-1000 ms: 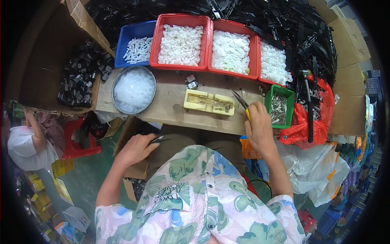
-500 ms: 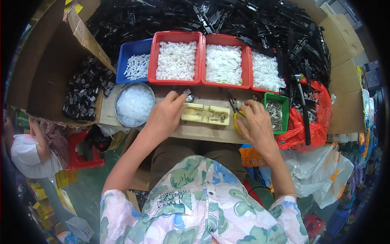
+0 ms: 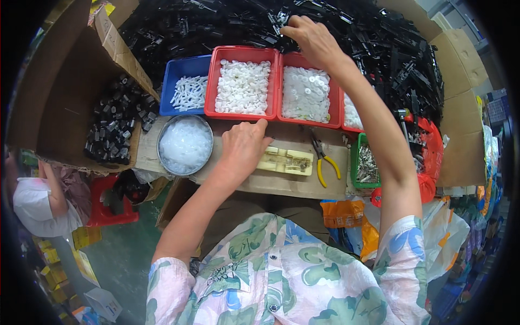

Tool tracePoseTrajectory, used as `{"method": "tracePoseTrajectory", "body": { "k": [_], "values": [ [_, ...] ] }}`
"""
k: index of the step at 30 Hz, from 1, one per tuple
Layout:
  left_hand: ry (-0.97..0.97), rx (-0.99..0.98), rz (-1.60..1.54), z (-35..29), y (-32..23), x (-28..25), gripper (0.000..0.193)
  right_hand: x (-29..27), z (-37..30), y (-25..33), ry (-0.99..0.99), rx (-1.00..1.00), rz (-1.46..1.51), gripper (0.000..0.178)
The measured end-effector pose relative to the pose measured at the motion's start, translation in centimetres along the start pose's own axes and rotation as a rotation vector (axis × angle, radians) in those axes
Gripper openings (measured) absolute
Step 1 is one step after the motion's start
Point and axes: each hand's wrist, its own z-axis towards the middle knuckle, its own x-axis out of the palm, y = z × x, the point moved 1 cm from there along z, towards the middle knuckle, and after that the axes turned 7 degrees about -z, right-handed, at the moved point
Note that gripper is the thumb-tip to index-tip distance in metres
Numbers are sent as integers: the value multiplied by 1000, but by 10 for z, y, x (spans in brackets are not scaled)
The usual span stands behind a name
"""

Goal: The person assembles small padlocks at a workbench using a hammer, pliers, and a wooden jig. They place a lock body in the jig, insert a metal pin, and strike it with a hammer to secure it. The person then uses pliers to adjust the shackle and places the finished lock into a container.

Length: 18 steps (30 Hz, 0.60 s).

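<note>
My left hand [image 3: 244,149] is beside the left end of a cream-coloured fixture block [image 3: 285,161], its fingers curled inward. Whatever the fingers hold is covered by the hand. My right hand [image 3: 314,42] reaches far forward over a heap of black plastic parts [image 3: 227,24], its bent fingertips down at shiny pieces there. What it grips, if anything, cannot be made out. Pliers with yellow handles [image 3: 320,162] lie on the cardboard work surface [image 3: 260,187], right of the fixture and apart from both hands.
Red bins [image 3: 242,115] of small white parts stand in a row beside a blue bin [image 3: 166,89]. A round metal bowl [image 3: 160,146] holds translucent pieces. A green tray [image 3: 355,162] contains metal pins. Black caps [image 3: 111,132] fill a carton at left. A red bag [image 3: 430,157] sits at right.
My right hand has left the pliers, now lying on the surface, and moved forward over the black heap. The left hand has shifted slightly right and nearer, covering the fixture's left end.
</note>
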Motion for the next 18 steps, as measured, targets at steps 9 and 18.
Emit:
{"method": "tracePoseTrajectory", "body": {
  "k": [9,18],
  "values": [
    [-143,-90,-69,1,0,17,24,-17,23,-13,62,-170,-75,17],
    [-255,-124,-422,-10,13,9,23,-102,-76,66,95,-97,62,9]
  ]
}}
